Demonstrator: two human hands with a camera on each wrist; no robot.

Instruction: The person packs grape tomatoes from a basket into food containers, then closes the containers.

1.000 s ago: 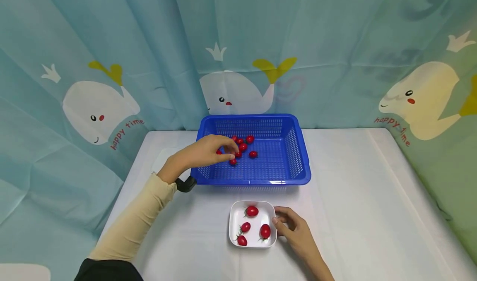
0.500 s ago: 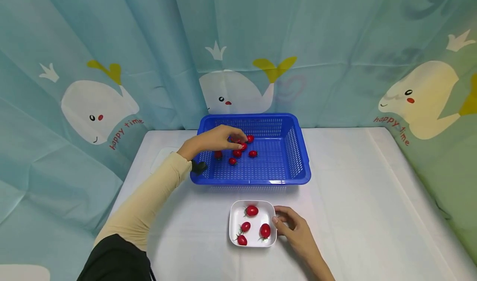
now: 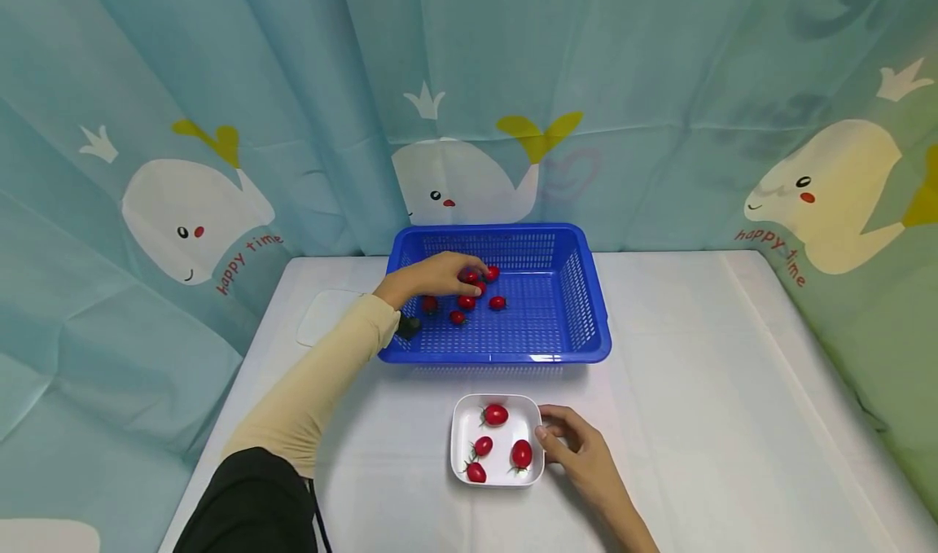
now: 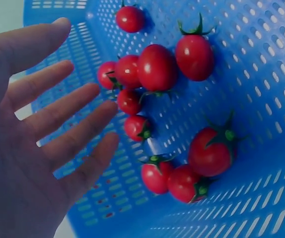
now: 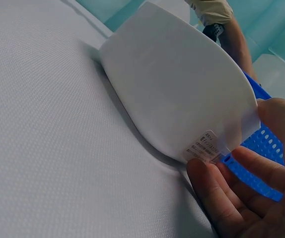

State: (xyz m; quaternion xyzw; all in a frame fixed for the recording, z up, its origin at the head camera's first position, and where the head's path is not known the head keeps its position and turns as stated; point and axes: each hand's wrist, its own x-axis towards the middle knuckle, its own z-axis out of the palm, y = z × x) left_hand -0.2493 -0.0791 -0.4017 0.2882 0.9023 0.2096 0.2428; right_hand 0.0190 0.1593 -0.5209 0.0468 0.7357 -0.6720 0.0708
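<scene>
The left hand (image 3: 434, 276), fingers extended and holding nothing, hangs just beside red tomatoes (image 3: 466, 302) inside the blue basket (image 3: 542, 313); nearer, the white dish (image 3: 501, 439), containing four tomatoes, sits on the surface (image 3: 696, 423), its right side pinched by the right hand (image 3: 577, 449).

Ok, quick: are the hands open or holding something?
Left hand: open, by the tomatoes in the blue basket.
Right hand: holding the white dish by its side.

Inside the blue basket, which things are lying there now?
Red tomatoes lie in the blue basket, at least ten in the left wrist view. The left hand covers part of its floor, so anything hidden behind that hand cannot be seen.
</scene>
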